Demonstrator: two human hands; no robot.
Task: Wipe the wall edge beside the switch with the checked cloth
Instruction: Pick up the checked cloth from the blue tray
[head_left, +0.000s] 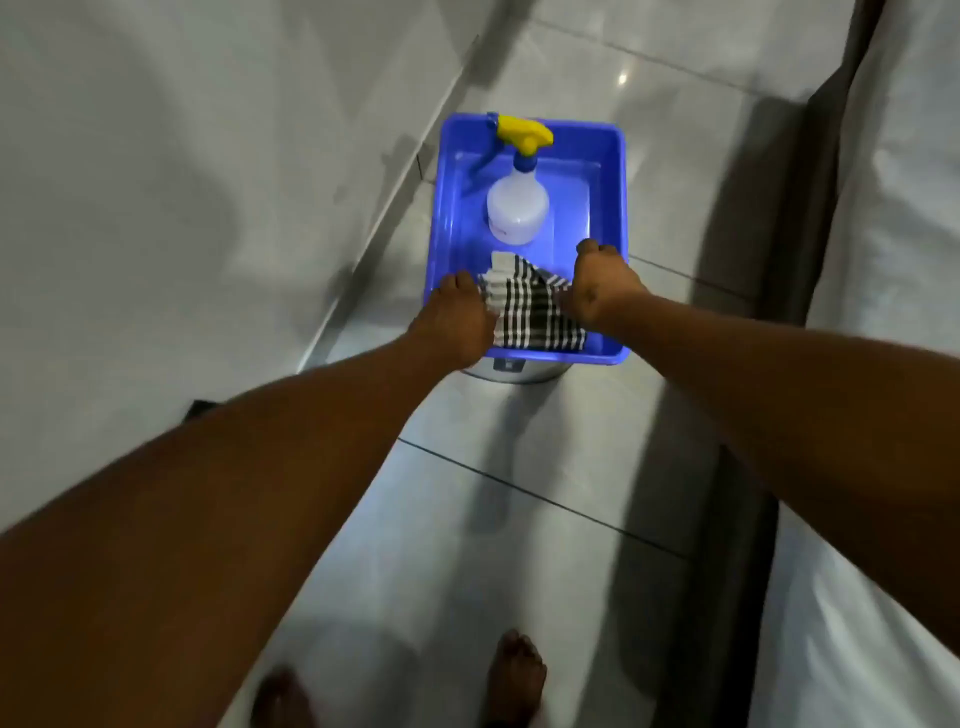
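A black-and-white checked cloth (535, 312) lies in the near part of a blue plastic tub (610, 156). My left hand (457, 322) grips the cloth's left edge, fingers closed on it. At the cloth's right edge my right hand (597, 286) is closed on the fabric too. Both arms reach forward and down from the bottom corners of the head view. The wall (156, 182) fills the left side. No switch is in view.
A white spray bottle (518, 208) with a yellow and blue trigger stands in the tub's far half. The tub rests on a round grey base (519, 371) on the tiled floor (545, 493). A white-covered bed (893, 260) runs along the right. My bare feet (514, 675) show at the bottom.
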